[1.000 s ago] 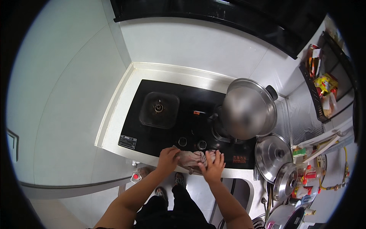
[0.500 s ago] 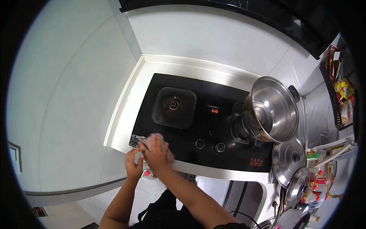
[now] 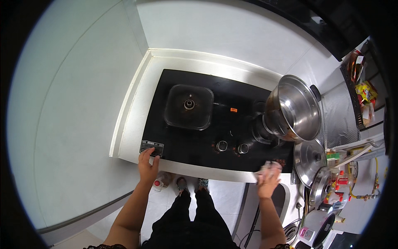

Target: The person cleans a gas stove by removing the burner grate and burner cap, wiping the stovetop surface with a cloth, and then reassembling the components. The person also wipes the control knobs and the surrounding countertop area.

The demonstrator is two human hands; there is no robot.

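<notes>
My right hand (image 3: 268, 185) presses a crumpled pale pinkish cloth (image 3: 265, 169) onto the front right edge of the black gas cooktop (image 3: 195, 151); motion smears its fingers a little. At the front left corner rests my left hand (image 3: 147, 167), fingers apart and nothing in it, beside a printed label (image 3: 151, 147). Two control knobs (image 3: 222, 145) sit between my hands. Further back on the left is the uncovered burner (image 3: 189, 103) in its square recess.
A large steel pot (image 3: 299, 110) leans tilted over the right burner. Steel lids (image 3: 309, 164) stand along the right, with bottles (image 3: 343, 178) beyond. A black rack (image 3: 350, 97) holding packets hangs on the right wall. On the floor, a bottle with a red cap (image 3: 157, 183) stands near my feet.
My right hand has swept with the cloth from the cooktop's front left corner to its front right. My left hand stays by the left corner, now apart from the right, its fingers spread.
</notes>
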